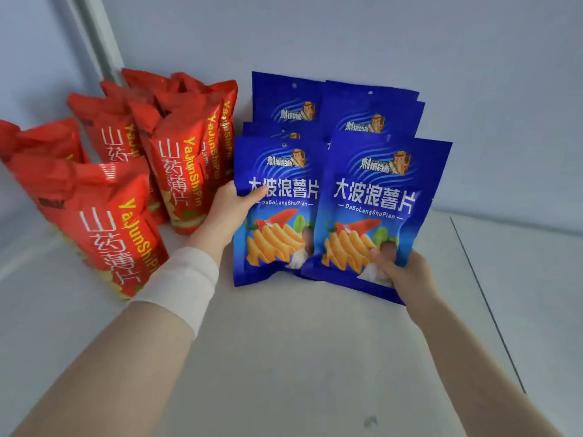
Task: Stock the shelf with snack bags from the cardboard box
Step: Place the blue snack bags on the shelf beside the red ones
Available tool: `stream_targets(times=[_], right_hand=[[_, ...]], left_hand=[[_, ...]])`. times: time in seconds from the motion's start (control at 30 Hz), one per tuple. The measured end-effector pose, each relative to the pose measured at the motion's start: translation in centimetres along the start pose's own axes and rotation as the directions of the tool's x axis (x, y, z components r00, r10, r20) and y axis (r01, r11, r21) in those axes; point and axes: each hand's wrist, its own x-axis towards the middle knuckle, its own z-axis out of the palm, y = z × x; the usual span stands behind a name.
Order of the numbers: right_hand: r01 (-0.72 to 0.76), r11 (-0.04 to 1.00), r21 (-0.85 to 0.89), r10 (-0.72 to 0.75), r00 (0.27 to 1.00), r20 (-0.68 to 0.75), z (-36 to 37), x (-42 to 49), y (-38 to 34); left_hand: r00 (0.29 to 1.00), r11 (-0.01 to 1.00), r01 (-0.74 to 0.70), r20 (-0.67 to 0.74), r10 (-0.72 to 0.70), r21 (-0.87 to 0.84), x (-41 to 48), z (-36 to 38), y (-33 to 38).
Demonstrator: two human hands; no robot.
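Observation:
Several blue snack bags stand upright in two rows on the white shelf (315, 342). My left hand (228, 209) grips the left edge of the front left blue bag (277, 216), thumb across its face. My right hand (400, 272) pinches the lower right corner of the front right blue bag (375, 209), which leans slightly and overlaps its neighbour. More blue bags (369, 118) stand behind them against the back wall. Several red snack bags (186, 175) stand in rows on the left. The cardboard box is out of view.
The shelf's back wall (410, 42) rises right behind the bags, with an upright post (97, 36) at the back left corner. A seam (485, 298) runs across the shelf surface to the right of my right hand. Bare shelf lies in front of and right of the blue bags.

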Motion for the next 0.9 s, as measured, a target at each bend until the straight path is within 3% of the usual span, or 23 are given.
stream_targets(times=[0.2, 0.4, 0.77, 0.9], right_hand=[[0.010, 0.998, -0.066, -0.009, 1.000, 0.010, 1.2, 3.8, -0.4], [0.037, 0.990, -0.134, -0.056, 0.989, -0.136, 2.2, 5.1, 0.0], [0.027, 0.995, -0.097, -0.053, 0.957, -0.285, 3.6, 3.6, 1.2], [0.023, 0.986, -0.163, -0.074, 0.946, -0.315, 3.9, 3.7, 1.9]], left_hand=[[0.992, 0.987, 0.025, -0.127, -0.005, 0.156, 4.5, 1.7, -1.2], [0.971, 0.956, -0.058, -0.208, 0.121, 0.286, 5.2, 2.9, -1.0], [0.946, 0.902, -0.096, -0.245, 0.215, 0.421, 4.6, 3.3, -1.7], [0.942, 0.852, -0.092, -0.232, 0.242, 0.516, 4.1, 3.4, -1.7]])
